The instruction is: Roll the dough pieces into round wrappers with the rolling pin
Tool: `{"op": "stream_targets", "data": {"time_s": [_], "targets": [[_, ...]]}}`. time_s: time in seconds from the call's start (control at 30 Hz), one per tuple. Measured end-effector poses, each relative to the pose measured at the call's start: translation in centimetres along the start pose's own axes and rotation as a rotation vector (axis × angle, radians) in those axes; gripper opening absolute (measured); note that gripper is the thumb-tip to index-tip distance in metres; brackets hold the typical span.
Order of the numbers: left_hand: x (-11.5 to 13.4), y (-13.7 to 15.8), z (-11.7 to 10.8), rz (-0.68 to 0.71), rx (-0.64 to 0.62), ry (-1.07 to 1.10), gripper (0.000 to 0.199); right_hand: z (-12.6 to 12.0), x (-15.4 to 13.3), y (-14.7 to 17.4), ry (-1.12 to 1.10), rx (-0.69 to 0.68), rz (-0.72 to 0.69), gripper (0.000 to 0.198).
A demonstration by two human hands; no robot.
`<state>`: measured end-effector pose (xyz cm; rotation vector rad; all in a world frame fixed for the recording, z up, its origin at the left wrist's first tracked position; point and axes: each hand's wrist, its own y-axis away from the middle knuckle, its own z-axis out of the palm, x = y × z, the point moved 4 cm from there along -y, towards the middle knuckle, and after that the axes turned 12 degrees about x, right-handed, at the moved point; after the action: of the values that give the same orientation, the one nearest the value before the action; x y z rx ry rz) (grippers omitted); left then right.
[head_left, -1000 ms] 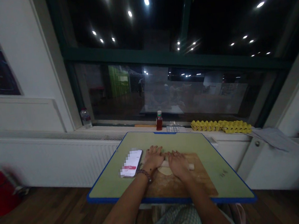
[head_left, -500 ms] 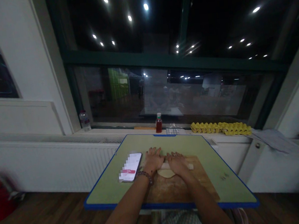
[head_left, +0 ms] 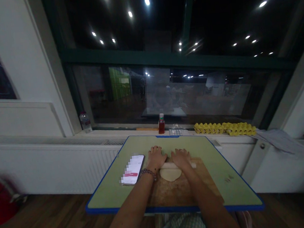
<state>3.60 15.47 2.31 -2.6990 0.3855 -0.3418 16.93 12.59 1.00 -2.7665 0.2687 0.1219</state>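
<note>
A pale rolling pin (head_left: 168,165) lies crosswise on a wooden board (head_left: 173,194). My left hand (head_left: 156,158) rests palm down over its left end, fingers stretched forward and slightly spread. On the pin's right part lies my right hand (head_left: 181,158), also flat with its fingers extended beyond the pin. Neither hand's fingers wrap round it. Just on the near side of the pin, between my wrists, is a flat, roundish sheet of dough (head_left: 171,175). The dough's far edge meets the pin. A beaded bracelet (head_left: 148,172) circles my left wrist.
The board sits on a small green table (head_left: 108,193) with a blue rim. A lit phone (head_left: 133,170) lies left of my left hand. On the windowsill stand a bottle of red liquid (head_left: 161,124), yellow egg trays (head_left: 224,128) and a clear bottle (head_left: 85,123).
Both hands have moved slightly away from me over the pin, fingers reaching farther forward. More of the dough shows on the near side. The phone and board stay put.
</note>
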Motion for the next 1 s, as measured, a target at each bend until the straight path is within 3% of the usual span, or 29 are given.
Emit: {"op": "stream_targets", "data": {"time_s": [0.17,0.4,0.57,1.0], "targets": [[-0.1,-0.1,0.1,-0.011,-0.087,-0.012,0.046,0.0,-0.1,-0.2,-0.015,0.018,0.081,0.045],[0.2,0.9,0.4,0.054,-0.196,-0.031,0.046,0.1,-0.2,1.3,0.019,0.057,-0.018,0.04],[0.5,1.9,0.1,0.127,-0.2,-0.039,0.042,0.8,-0.4,1.9,0.034,0.013,-0.125,0.035],[2.0,1.7,0.1,0.133,-0.174,0.002,0.04,0.4,-0.4,2.4,0.022,0.047,-0.125,0.036]]}}
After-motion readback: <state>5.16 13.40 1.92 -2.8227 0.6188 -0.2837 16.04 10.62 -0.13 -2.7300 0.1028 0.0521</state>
